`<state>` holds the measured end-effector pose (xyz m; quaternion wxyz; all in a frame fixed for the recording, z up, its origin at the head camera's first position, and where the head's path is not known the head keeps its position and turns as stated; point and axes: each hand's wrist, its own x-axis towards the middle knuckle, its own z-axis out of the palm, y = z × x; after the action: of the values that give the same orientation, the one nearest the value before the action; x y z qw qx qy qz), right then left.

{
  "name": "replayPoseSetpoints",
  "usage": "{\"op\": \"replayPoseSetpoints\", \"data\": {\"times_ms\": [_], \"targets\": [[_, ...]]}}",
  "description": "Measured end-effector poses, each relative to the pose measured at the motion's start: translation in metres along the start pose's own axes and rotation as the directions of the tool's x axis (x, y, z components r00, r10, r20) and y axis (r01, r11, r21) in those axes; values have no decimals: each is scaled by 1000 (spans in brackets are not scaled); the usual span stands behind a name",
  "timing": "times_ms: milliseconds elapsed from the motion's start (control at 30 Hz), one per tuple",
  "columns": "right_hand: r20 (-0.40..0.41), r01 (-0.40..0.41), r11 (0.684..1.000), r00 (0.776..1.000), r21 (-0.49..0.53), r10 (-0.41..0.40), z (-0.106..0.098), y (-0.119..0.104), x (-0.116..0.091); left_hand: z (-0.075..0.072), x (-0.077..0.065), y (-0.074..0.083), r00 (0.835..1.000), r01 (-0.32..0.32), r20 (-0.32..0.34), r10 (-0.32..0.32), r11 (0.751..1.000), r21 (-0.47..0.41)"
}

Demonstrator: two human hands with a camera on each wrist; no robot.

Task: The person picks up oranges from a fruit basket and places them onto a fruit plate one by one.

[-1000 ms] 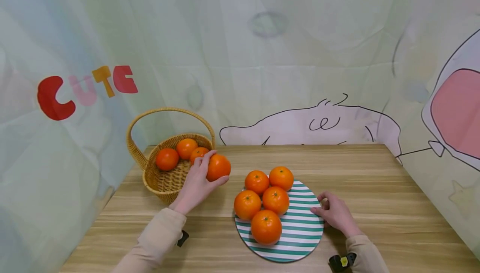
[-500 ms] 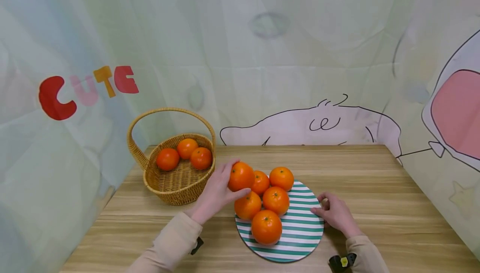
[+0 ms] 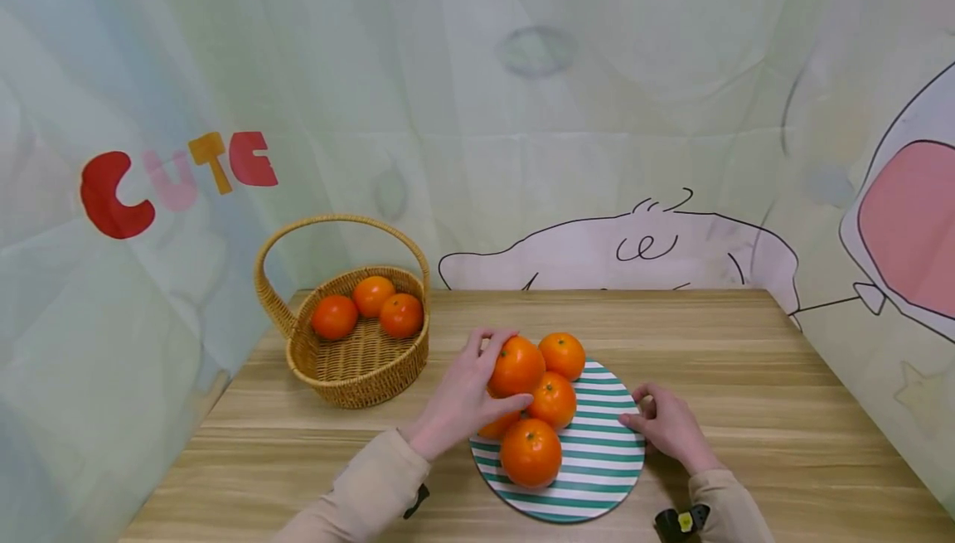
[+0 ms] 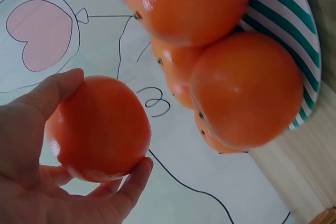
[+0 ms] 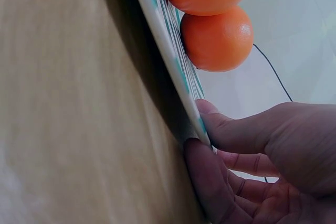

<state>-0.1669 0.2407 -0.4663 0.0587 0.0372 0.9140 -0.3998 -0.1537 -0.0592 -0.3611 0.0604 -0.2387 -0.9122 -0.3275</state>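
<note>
My left hand (image 3: 462, 394) grips an orange (image 3: 518, 367) over the back left of a round plate (image 3: 604, 452) with green and white stripes. In the left wrist view, thumb and fingers curl round this orange (image 4: 100, 129), which is apart from the others there. Several more oranges sit on the plate, such as a front one (image 3: 530, 453) and a back one (image 3: 562, 356); the left ones are partly hidden by my hand. My right hand (image 3: 671, 427) pinches the plate's right rim (image 5: 176, 72), thumb on top and a finger underneath.
A wicker basket (image 3: 376, 385) with a tall handle (image 3: 339, 218) stands at the back left of the wooden table (image 3: 746, 361). Three oranges lie in it, one at its right side (image 3: 401, 315). A printed curtain (image 3: 462, 112) hangs behind and along both sides.
My left hand has carried its orange from beside the basket rightward and nearer, to over the plate. My right hand has stayed at the plate's rim.
</note>
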Motion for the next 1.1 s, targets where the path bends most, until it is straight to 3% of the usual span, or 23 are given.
{"op": "replayPoseSetpoints", "data": {"times_ms": [267, 533, 800, 1100], "targets": [[7, -7, 1000, 1000, 5, 7, 0, 0, 0, 15, 1, 16, 994, -6, 107, 11, 999, -51], [18, -20, 1000, 1000, -5, 20, 0, 0, 0, 32, 2, 30, 982, -28, 188, 22, 999, 31], [25, -28, 1000, 999, -5, 28, -1, 1, 0, 48, 0, 38, 973, -81, 224, 58, 992, 99], [16, 5, 1000, 1000, -8, -5, -1, 2, 0, 65, -2, 42, 967, -160, 234, 102, 956, 245]]}}
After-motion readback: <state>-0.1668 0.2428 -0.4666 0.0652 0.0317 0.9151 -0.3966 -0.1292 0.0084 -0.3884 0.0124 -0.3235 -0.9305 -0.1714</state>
